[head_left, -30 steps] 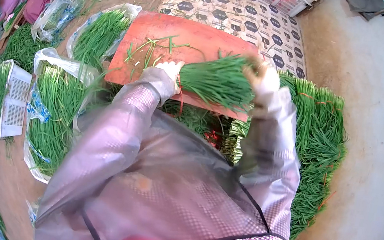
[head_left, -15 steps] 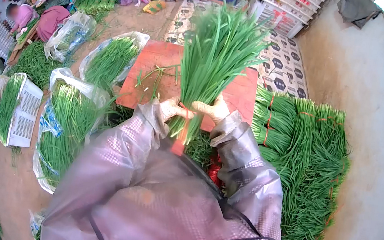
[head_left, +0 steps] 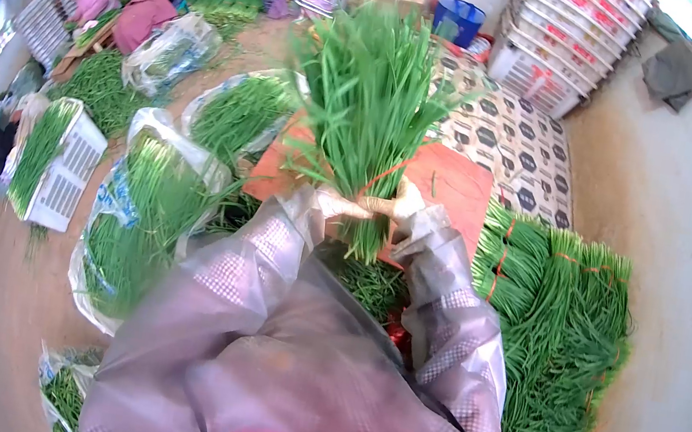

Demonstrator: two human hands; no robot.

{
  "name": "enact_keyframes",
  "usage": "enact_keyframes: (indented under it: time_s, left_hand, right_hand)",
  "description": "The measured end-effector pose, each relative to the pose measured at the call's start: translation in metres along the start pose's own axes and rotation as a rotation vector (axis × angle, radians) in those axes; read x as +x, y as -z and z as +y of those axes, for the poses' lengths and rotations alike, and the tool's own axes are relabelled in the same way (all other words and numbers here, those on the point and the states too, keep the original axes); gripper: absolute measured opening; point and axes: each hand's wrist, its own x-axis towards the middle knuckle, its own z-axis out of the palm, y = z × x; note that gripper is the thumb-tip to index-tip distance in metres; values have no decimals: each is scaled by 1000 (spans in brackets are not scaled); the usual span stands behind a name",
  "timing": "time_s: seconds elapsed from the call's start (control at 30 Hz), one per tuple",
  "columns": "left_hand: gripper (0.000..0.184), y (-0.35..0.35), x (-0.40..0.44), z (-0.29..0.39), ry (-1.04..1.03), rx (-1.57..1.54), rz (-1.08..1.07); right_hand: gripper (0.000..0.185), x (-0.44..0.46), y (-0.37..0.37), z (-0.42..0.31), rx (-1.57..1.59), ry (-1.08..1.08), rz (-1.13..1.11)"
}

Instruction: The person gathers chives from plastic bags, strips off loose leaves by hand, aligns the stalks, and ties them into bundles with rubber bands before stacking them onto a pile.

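Bunch of long green leaves [head_left: 364,98], one, gathered: held in front of the person, over the near edge of the red surface [head_left: 463,180], broad tips fanning away from the body, short butt end showing below the hands. Left hand [head_left: 340,204]: fingers wrapped about the narrow lower part from the left. Right hand [head_left: 402,202]: fingers clasping the same part from the right, close against the left hand; the paired grip, low on the stalks, probably keeps them compact where they would otherwise slip apart, and leaves the soft tips uncrushed. Orange strip [head_left: 388,173], one: slants up from the grip across the leaves; whether it is knotted cannot be told. Tied bundles [head_left: 564,284], many: laid close together at the person's right, orange bands round them, seemingly packed so that each steadies its neighbour. Loose greens [head_left: 368,280]: below the near edge of the surface. Open plastic bag [head_left: 109,319], with more greens inside: at the person's left, its mouth spread, likely for ready reach. White crate [head_left: 78,167], tilted, filled with greens: farther left. White baskets [head_left: 547,67], nested in a tall stack beside the wall, an arrangement that presumably saves floor room.
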Motion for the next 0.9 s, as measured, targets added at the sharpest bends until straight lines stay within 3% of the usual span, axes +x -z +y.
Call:
enact_keyframes:
  time_s: [0.07,0.13,0.2,0.27,0.33,0.4,0.43,0.5,0.53,0.6,0.67,0.8,0.87,0.9]
  left_hand:
    - [48,2,-23,5,-274,-47,-6]
    - [46,-5,-52,7,-286,-183,25]
    - [46,-9,-82,9,-249,-524,112]
    - [47,3,-98,-2,-216,-612,99]
    - [44,8,-119,-8,-271,-577,163]
    - [44,18,-132,-18,-303,-575,166]
    - [46,16,-142,-19,-304,-583,199]
    - [49,15,-157,-22,-305,-596,233]
    - [52,15,-162,-25,-349,-599,219]
    - [56,17,-169,-30,-396,-606,202]
    - [58,22,-175,-38,-424,-614,167]
    - [55,23,-197,-33,-399,-624,133]
    - [53,25,-199,-42,-411,-668,170]
    - [53,29,-199,-49,-412,-671,170]
  right_hand:
    - [65,5,-17,-7,39,11,-29]
    - [64,-5,-46,-38,94,3,-55]
    - [64,-2,-62,-46,142,-10,-84]
    - [74,12,-53,-36,-254,-58,-208]
    - [50,-3,-75,-95,-842,-144,-111]
    - [36,-11,-93,-122,-403,-147,36]
    - [36,-7,-101,-119,-405,-150,18]
    - [23,2,-117,-114,-368,468,1]
    - [22,-2,-138,-142,-697,556,23]
    - [28,17,-162,-142,-1038,952,68]
    - [33,31,-175,-122,-1175,865,65]
    - [29,46,-194,-105,-1300,966,-36]
    - [26,62,-202,-83,-1381,1064,34]
    - [23,69,-210,-78,-1267,1092,197]
